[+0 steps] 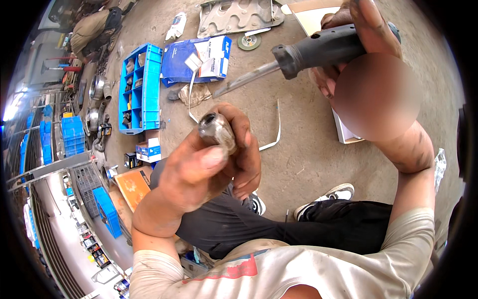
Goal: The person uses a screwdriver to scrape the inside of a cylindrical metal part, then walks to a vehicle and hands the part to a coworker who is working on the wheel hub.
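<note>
My left hand (191,172), its fingers wrapped round, holds a short hollow metal cylinder (217,132) with its dark bore facing up and away from me. At the upper right my right hand (373,37) grips a screwdriver (326,48) by its thick black handle. The bare metal shaft slants down to the left. Its tip is above and close to the cylinder in the picture, with a gap between them. Part of the right hand is blurred.
On the concrete floor lie a blue compartment bin (152,89) with parts, a flattened blue-and-white carton (174,70), an abrasive disc (249,42), a stamped metal plate (239,20) and a white strap (272,144). A person (92,30) bends over at the upper left.
</note>
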`<move>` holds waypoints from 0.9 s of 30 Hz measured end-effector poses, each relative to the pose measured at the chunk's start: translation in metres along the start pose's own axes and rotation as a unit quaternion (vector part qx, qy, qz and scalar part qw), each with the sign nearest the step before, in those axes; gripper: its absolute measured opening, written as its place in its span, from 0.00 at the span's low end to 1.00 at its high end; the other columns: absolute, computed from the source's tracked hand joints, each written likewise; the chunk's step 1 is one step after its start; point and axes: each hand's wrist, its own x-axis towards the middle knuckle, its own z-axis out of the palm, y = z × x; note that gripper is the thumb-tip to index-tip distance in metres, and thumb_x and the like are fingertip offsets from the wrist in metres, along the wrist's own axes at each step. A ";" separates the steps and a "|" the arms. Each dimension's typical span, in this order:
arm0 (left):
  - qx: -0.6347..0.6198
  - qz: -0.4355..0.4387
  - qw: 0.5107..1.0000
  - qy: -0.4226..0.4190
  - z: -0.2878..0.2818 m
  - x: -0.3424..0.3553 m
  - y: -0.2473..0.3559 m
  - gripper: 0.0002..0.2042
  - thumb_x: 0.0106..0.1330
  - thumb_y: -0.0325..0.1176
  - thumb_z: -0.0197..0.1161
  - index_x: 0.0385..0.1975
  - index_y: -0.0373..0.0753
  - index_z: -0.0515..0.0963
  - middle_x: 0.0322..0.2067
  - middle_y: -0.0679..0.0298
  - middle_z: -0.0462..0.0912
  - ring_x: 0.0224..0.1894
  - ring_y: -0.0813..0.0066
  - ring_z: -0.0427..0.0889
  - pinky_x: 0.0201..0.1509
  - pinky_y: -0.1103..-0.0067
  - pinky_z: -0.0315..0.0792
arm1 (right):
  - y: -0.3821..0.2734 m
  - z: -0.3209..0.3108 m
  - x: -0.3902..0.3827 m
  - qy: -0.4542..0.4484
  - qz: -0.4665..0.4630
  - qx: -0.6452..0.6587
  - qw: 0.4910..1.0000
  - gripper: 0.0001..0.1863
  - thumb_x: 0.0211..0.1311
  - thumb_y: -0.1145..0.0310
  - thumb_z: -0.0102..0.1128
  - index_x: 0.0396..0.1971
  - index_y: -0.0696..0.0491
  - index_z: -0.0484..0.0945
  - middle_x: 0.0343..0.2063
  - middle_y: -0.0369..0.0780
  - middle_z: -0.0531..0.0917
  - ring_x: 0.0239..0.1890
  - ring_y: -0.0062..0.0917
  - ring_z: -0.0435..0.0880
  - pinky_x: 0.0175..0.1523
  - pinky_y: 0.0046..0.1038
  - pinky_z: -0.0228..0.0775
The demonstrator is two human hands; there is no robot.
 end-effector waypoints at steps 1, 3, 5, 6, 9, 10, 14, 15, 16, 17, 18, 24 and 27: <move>0.045 0.010 0.999 0.006 -0.002 -0.002 -0.003 0.15 0.62 0.40 0.53 0.40 0.38 0.59 0.19 0.58 0.67 0.19 0.73 0.66 0.23 0.77 0.63 | -0.001 0.001 0.000 -0.002 0.006 -0.006 1.000 0.28 0.49 0.42 0.58 0.21 0.55 0.67 0.06 0.36 0.62 0.05 0.21 0.62 0.10 0.23 0.56; 0.137 0.057 0.989 0.009 -0.005 -0.003 -0.010 0.16 0.67 0.40 0.51 0.44 0.35 0.59 0.23 0.59 0.71 0.24 0.78 0.70 0.28 0.83 0.64 | -0.004 0.001 0.001 0.001 0.029 0.002 1.000 0.28 0.48 0.41 0.58 0.20 0.55 0.67 0.06 0.36 0.62 0.05 0.21 0.62 0.10 0.23 0.56; 0.247 0.089 0.964 0.050 -0.002 -0.002 -0.016 0.18 0.65 0.44 0.53 0.43 0.36 0.60 0.19 0.58 0.71 0.22 0.74 0.71 0.28 0.78 0.68 | -0.003 -0.001 0.002 -0.003 0.038 0.009 0.999 0.28 0.48 0.41 0.58 0.20 0.55 0.67 0.05 0.36 0.62 0.05 0.22 0.62 0.09 0.23 0.55; 0.300 0.105 0.945 0.071 -0.002 -0.002 -0.018 0.20 0.64 0.46 0.54 0.43 0.37 0.60 0.18 0.57 0.71 0.21 0.72 0.72 0.28 0.76 0.70 | 0.000 -0.004 0.002 -0.017 0.032 0.004 0.999 0.28 0.49 0.41 0.58 0.20 0.55 0.67 0.05 0.36 0.62 0.05 0.22 0.62 0.09 0.23 0.55; 0.382 0.145 0.909 0.076 -0.006 -0.003 -0.017 0.20 0.65 0.44 0.55 0.45 0.35 0.59 0.19 0.58 0.74 0.23 0.74 0.74 0.31 0.79 0.71 | -0.003 -0.005 0.001 -0.013 0.032 0.025 0.999 0.27 0.50 0.42 0.55 0.19 0.55 0.67 0.05 0.36 0.62 0.05 0.23 0.62 0.09 0.23 0.55; 0.407 0.160 0.896 0.081 -0.007 -0.004 -0.017 0.20 0.64 0.44 0.55 0.45 0.35 0.59 0.20 0.58 0.74 0.24 0.74 0.74 0.31 0.79 0.71 | -0.003 -0.005 0.001 -0.011 0.026 0.016 0.999 0.27 0.51 0.42 0.55 0.19 0.55 0.67 0.05 0.36 0.61 0.05 0.23 0.62 0.09 0.23 0.55; 0.441 0.165 0.876 0.105 -0.008 -0.007 -0.019 0.21 0.64 0.43 0.57 0.44 0.35 0.59 0.20 0.58 0.74 0.24 0.75 0.75 0.31 0.80 0.71 | 0.003 -0.005 0.003 -0.016 -0.014 -0.029 0.999 0.25 0.54 0.44 0.52 0.18 0.55 0.67 0.04 0.36 0.60 0.04 0.22 0.61 0.09 0.23 0.54; 0.444 0.170 0.873 0.107 -0.008 -0.007 -0.020 0.21 0.64 0.43 0.57 0.44 0.35 0.59 0.19 0.58 0.74 0.24 0.75 0.75 0.31 0.81 0.71 | 0.003 -0.005 0.002 -0.017 -0.014 -0.005 1.000 0.25 0.55 0.45 0.51 0.18 0.54 0.67 0.04 0.36 0.60 0.04 0.22 0.61 0.09 0.23 0.54; 0.449 0.174 0.869 0.112 -0.008 -0.008 -0.020 0.21 0.63 0.43 0.57 0.44 0.35 0.59 0.19 0.58 0.74 0.23 0.75 0.75 0.30 0.81 0.71 | 0.003 -0.005 0.002 -0.023 -0.002 0.023 0.999 0.25 0.55 0.45 0.51 0.17 0.54 0.68 0.04 0.36 0.60 0.04 0.22 0.61 0.09 0.24 0.54; 0.436 0.186 0.874 0.109 -0.007 -0.008 -0.020 0.19 0.62 0.39 0.58 0.43 0.33 0.60 0.20 0.61 0.74 0.24 0.79 0.74 0.30 0.83 0.70 | 0.003 -0.005 0.002 -0.028 0.010 0.051 0.998 0.25 0.55 0.46 0.51 0.17 0.54 0.68 0.04 0.36 0.60 0.04 0.22 0.61 0.10 0.24 0.54; 0.423 0.197 0.878 0.105 -0.008 -0.008 -0.020 0.18 0.62 0.34 0.59 0.43 0.32 0.61 0.21 0.63 0.74 0.24 0.82 0.73 0.31 0.85 0.68 | 0.002 -0.007 0.005 -0.036 0.034 0.081 0.995 0.24 0.55 0.46 0.50 0.17 0.54 0.68 0.04 0.36 0.60 0.04 0.22 0.61 0.10 0.24 0.54; 0.386 0.200 0.894 0.104 -0.006 -0.007 -0.021 0.17 0.61 0.30 0.60 0.42 0.31 0.61 0.21 0.66 0.74 0.24 0.86 0.72 0.31 0.88 0.67 | 0.000 -0.016 0.007 -0.059 0.051 0.037 0.996 0.23 0.55 0.47 0.51 0.17 0.54 0.69 0.04 0.37 0.62 0.05 0.23 0.62 0.10 0.24 0.55; 0.361 0.223 0.899 0.111 -0.003 -0.006 -0.022 0.17 0.61 0.30 0.60 0.42 0.32 0.60 0.21 0.66 0.74 0.24 0.86 0.72 0.32 0.88 0.67 | -0.006 -0.014 0.001 -0.038 0.060 -0.034 0.997 0.23 0.55 0.47 0.51 0.18 0.55 0.69 0.05 0.39 0.64 0.05 0.23 0.63 0.10 0.24 0.56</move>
